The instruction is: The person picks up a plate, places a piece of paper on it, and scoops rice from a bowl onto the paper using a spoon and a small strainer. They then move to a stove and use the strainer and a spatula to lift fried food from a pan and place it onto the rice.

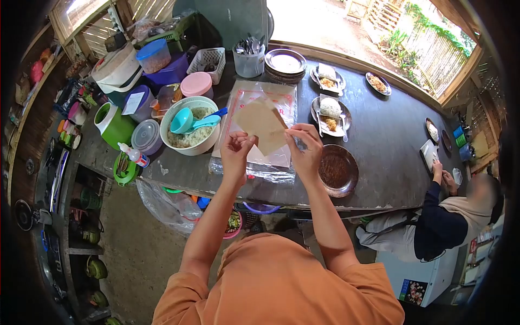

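Note:
A sheet of brown paper [261,123] is held up between my two hands, above a stack of printed wrapping paper [280,157] covered partly by clear plastic. My left hand [237,154] pinches its lower left edge. At its right edge, the fingers of my right hand [305,146] are closed on the paper. A white bowl of rice [169,120] with a turquoise bowl [182,119] and turquoise and blue utensils in it stands left of the stack. Just right of my right hand lies a brown plate [338,170].
Behind are stacked plates [285,62], a cutlery tub [249,60] and a white basket [207,65]. Plates with rice [330,106] stand to the right. A person [441,222] sits at the far right. Containers and a green jug [114,125] crowd the left.

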A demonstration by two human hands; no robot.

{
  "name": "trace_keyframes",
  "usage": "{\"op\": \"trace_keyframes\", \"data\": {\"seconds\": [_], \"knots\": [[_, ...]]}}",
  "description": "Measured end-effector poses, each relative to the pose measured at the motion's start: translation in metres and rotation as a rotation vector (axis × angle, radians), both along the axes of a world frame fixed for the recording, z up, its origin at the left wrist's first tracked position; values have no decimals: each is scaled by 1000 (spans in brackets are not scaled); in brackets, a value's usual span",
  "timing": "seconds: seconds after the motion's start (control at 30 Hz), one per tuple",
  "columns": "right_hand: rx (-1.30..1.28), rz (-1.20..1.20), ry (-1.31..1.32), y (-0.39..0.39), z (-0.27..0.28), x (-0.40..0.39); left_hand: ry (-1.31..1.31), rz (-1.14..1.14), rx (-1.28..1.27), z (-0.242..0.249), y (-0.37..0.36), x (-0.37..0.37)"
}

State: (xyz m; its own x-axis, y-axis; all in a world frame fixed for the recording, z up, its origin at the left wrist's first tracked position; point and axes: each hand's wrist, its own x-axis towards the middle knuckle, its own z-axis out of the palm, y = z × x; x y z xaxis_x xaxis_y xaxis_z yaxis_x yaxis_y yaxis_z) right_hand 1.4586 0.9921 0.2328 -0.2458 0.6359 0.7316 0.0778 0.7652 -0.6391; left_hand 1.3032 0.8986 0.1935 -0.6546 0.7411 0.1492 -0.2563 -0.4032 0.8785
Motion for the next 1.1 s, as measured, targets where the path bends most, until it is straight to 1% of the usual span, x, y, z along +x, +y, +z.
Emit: {"op": "trace_keyframes", "data": {"seconds": [0.03, 0.07, 0.1, 0.13, 0.2, 0.23, 0.27, 0.3, 0.33, 0.4, 0.47, 0.53, 0.57, 0.6, 0.63, 0.67, 0.73, 0.77, 0.83, 0.87, 0.9, 0.93, 1.0, 1.03, 1.07, 1.1], "knots": [[-13, 28, 42, -2, 6, 2, -1, 2, -1, 12, -1, 2], [-13, 30, 41, -3, 11, 3, -87, -52, 55, 24, -2, 5], [58, 67, 142, -3, 17, 3, -173, -107, 111, 35, -5, 8], [131, 105, 243, -5, 24, 3, -173, -104, 112, 43, -8, 9], [136, 117, 286, -11, 40, 4, -378, -127, 66, 54, -10, 9], [-3, 183, 379, -14, 46, 4, -377, -126, 69, 49, -7, 6], [-148, 248, 469, -16, 48, 3, -223, -43, 28, 36, -4, 2], [-238, 126, 450, -12, 41, 0, -68, 38, -12, 27, -2, -1], [-237, 123, 450, -4, 33, -4, -69, 36, -12, 25, -2, 0], [-556, 73, 213, 16, 11, -13, 243, 2, -72, 21, -5, 2], [-582, 74, 174, 31, -21, -23, 278, -16, -84, 5, -2, 3], [-609, 77, 132, 40, -43, -30, 325, -72, -263, -8, 0, 5], [-637, 9, 54, 43, -53, -32, 300, -58, -214, -20, 5, 8], [-665, -60, -25, 44, -60, -33, 298, -56, -218, -30, 8, 5], [-678, -94, -62, 44, -67, -34, 360, -85, -295, -38, 11, 2], [-679, -93, -65, 45, -75, -35, 422, -115, -372, -45, 13, 0], [-721, -16, -200, 49, -85, -35, 434, -97, -400, -51, 17, -2], [-722, -15, -201, 51, -90, -32, 450, -91, -433, -53, 19, -3], [-581, 175, -359, 51, -87, -22, 464, -84, -464, -61, 25, -8], [-583, 174, -361, 53, -85, -19, 526, -64, -463, -65, 28, -11], [-507, 193, -450, 56, -85, -16, 589, -45, -463, -64, 29, -12], [-429, 210, -538, 58, -84, -15, 588, -47, -464, -63, 31, -14], [-411, 207, -519, 60, -85, -15, 710, -25, -561, -59, 33, -18], [-390, 207, -500, 62, -85, -17, 711, -27, -561, -56, 33, -20], [-393, 205, -498, 64, -85, -18, 944, 61, -580, -54, 33, -21], [-344, 222, -530, 68, -86, -19, 1177, 151, -593, -53, 34, -22]]}}
